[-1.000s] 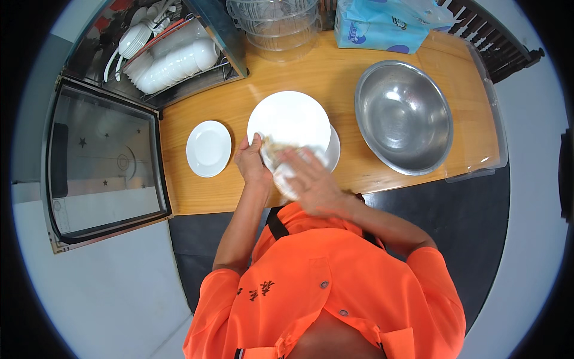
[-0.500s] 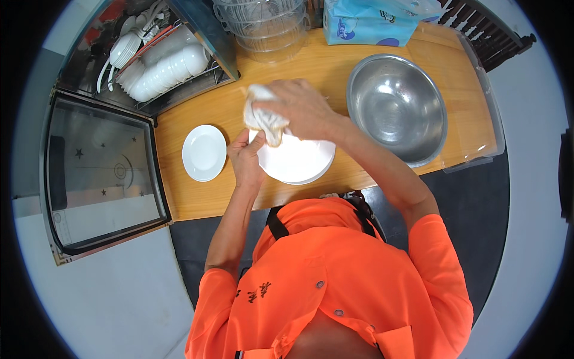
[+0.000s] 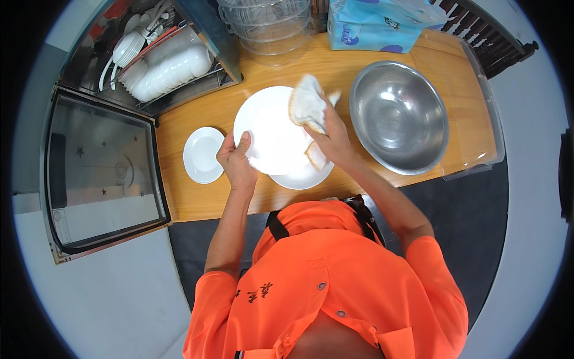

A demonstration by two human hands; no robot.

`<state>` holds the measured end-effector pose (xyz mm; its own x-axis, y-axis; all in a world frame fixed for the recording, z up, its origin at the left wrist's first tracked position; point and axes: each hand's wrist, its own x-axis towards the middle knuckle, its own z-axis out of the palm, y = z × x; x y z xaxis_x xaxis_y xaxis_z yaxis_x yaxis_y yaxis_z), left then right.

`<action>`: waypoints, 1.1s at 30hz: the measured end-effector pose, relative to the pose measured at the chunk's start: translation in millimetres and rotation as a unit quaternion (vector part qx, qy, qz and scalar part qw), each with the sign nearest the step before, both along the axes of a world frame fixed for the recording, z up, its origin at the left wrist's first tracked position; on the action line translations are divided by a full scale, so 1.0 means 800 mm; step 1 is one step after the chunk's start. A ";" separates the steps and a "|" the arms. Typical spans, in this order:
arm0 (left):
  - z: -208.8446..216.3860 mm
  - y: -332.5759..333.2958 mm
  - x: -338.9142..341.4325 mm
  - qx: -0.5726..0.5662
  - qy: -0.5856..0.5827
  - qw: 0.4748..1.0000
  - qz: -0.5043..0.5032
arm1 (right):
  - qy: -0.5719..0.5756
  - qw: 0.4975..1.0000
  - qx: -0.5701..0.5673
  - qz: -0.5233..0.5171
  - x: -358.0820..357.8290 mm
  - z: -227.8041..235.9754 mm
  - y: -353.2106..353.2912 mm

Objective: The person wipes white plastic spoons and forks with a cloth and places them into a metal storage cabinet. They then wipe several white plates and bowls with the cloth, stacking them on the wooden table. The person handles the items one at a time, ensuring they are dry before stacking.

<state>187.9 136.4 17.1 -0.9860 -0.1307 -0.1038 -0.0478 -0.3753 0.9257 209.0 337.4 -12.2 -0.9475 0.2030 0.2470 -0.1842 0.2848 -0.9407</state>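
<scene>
My left hand [image 3: 238, 161] grips the left rim of a round white plate [image 3: 272, 128], thumb on its face, holding it above the table. At the plate's right edge, my right hand [image 3: 332, 134] is closed on a white cloth [image 3: 309, 105] with a tan border; part of the cloth hangs below the hand. Underneath the raised plate another white plate [image 3: 305, 179] partly shows on the table; how many lie there is hidden. A smaller white plate [image 3: 203, 155] lies on the table to the left of my left hand.
An open cabinet [image 3: 230, 57] holds white bowls [image 3: 173, 72] and spoons; its glass door [image 3: 107, 173] swings out at left. A steel basin [image 3: 397, 119] stands right on the wooden table [image 3: 173, 194]. Clear stacked containers [image 3: 269, 27] and a blue tissue pack [image 3: 373, 30] are behind.
The plate has been lifted and tilted up, uncovering the plate beneath. My right hand with the cloth has moved from the plate's far left edge to its right side.
</scene>
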 end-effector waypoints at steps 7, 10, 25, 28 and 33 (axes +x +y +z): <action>0.003 0.006 -0.009 0.018 -0.072 0.995 -0.068 | 0.203 0.842 0.467 0.177 -0.024 0.057 -0.016; -0.003 0.000 -0.004 0.016 -0.069 0.994 -0.089 | 0.275 0.800 0.501 0.182 -0.046 0.065 -0.007; 0.007 -0.013 0.014 -0.039 0.025 0.999 -0.015 | -0.141 0.900 -0.411 0.030 0.042 -0.009 -0.035; 0.000 0.000 0.021 -0.009 0.039 0.999 0.030 | -0.136 0.841 -0.523 -0.027 0.059 -0.008 -0.059; -0.018 -0.004 0.020 0.016 -0.011 0.996 -0.092 | -0.220 0.928 -0.295 0.066 0.017 0.021 0.013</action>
<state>203.8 133.5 2.4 -0.9904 0.0560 -0.1265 -0.1383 -0.3873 0.9115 222.3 347.6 4.7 -0.9566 0.0541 -0.2862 0.2577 -0.3008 -0.9182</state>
